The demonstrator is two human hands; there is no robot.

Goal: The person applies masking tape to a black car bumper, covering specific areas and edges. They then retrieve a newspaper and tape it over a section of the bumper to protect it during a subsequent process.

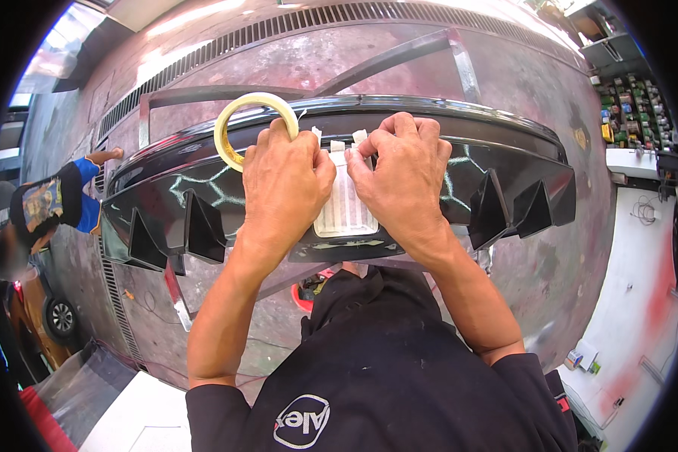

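A glossy black car rear diffuser [516,158] lies before me, with upright fins and pale green lines drawn on both sides. Strips of whitish masking tape [346,207] run side by side over its middle section, and their short ends stick up at the far edge. My left hand [288,184] is closed at the left side of this patch, its fingers on a roll of masking tape [222,139]. Over the right side, my right hand [403,177] is closed, with thumb and forefinger pinching at a tape strip near the top edge. The fingertips are partly hidden.
A metal stand [399,56] carries the diffuser above the stained concrete floor. Behind it curves a drain grate [279,26]. Another person [53,203] is at the left, near a car wheel [62,316]. Shelves of cans [631,113] stand far right, beside a white surface [633,286].
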